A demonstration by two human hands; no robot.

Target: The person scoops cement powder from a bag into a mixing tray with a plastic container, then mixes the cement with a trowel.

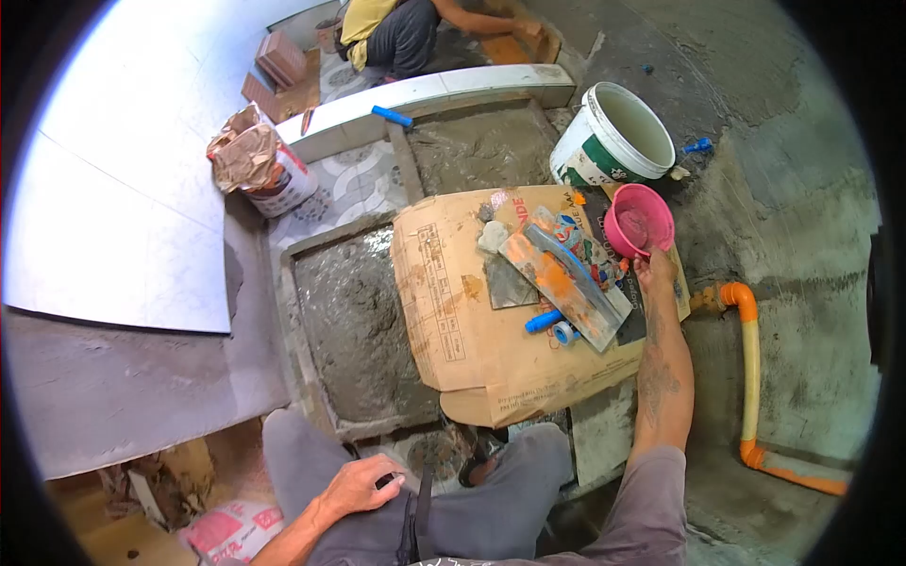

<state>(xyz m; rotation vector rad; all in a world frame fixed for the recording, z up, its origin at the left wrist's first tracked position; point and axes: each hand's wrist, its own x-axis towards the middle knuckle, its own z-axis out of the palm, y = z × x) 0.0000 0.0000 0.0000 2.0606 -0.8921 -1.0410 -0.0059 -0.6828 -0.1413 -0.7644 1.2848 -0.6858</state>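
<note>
My right hand grips the near rim of a pink plastic bowl at the right end of a flattened cardboard box. Some greyish material shows inside the bowl. My left hand rests near my lap, its fingers curled; whether it holds anything is unclear. On the cardboard, left of the bowl, lie a long flat tool smeared with orange, a grey plate, a white lump, blue pieces and a crumpled colourful wrapper.
A white and green bucket stands behind the bowl. Wet cement fills a framed bed at left and another behind. A paper sack stands at upper left. Orange pipe runs at right. Another person crouches beyond the low wall.
</note>
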